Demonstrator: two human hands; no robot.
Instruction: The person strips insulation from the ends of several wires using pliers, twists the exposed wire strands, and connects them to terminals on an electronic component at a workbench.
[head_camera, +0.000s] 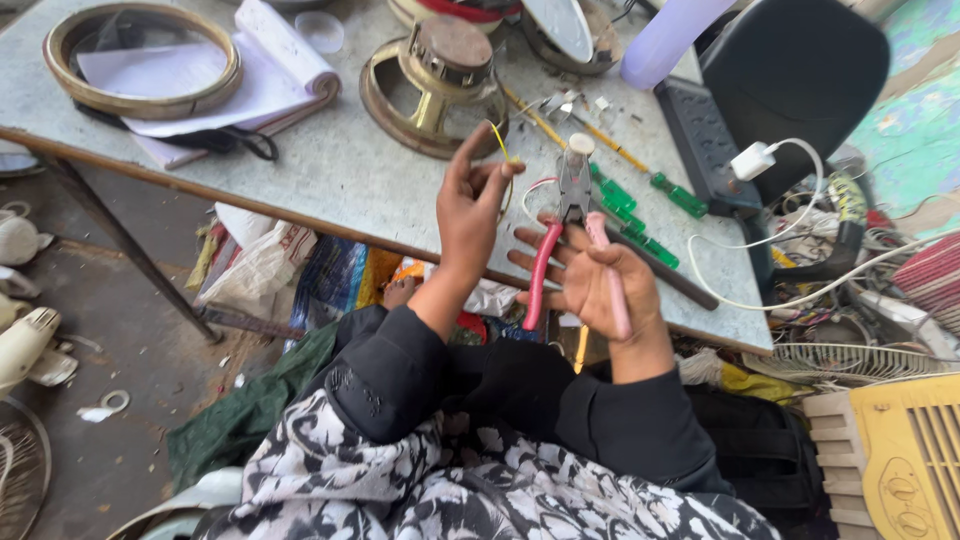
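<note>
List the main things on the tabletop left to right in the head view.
Metal ring → notepad → speaker frame → left hand pinching yellow wire → pliers in right hand → green-handled screwdrivers → white charger

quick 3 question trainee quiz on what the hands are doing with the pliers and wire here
1. True or false: the right hand grips the red-handled metal pliers.
2. What does the left hand pinch in its fingers? A) a thin yellow wire B) a green-handled screwdriver C) a white charger plug
3. What lies on the grey speckled table just beyond the left hand?

Key
1. True; the pliers point away from the person, jaws up by the wire.
2. A
3. A round brass-coloured metal speaker frame.
</note>
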